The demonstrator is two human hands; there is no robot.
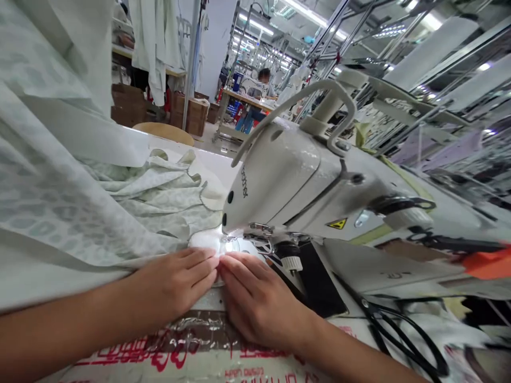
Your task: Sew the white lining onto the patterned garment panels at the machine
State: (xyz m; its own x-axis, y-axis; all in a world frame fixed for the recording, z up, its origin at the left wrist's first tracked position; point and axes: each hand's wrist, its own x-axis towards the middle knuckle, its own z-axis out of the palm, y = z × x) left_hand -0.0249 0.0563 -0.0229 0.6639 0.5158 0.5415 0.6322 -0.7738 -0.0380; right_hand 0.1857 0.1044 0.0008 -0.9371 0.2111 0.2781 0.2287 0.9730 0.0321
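Pale, leopard-patterned fabric point(159, 186) lies gathered over the table to the left of a white sewing machine point(275, 175). Its edge runs under the machine's lit needle area. My left hand point(179, 279) has its fingers pressed together on the fabric edge just in front of the needle. Close beside it, nearly fingertip to fingertip, my right hand point(259, 298) pinches the same edge from the right. The bit of fabric between the fingertips is mostly hidden by them and washed out by the lamp.
Black loops like scissor handles point(411, 335) lie at right. Red-printed sheeting point(175, 356) covers the table's front edge. A large hanging fabric piece point(51, 138) fills the left side. Farther back, a person point(259, 96) sits at another table, with cardboard boxes point(195, 117) nearby.
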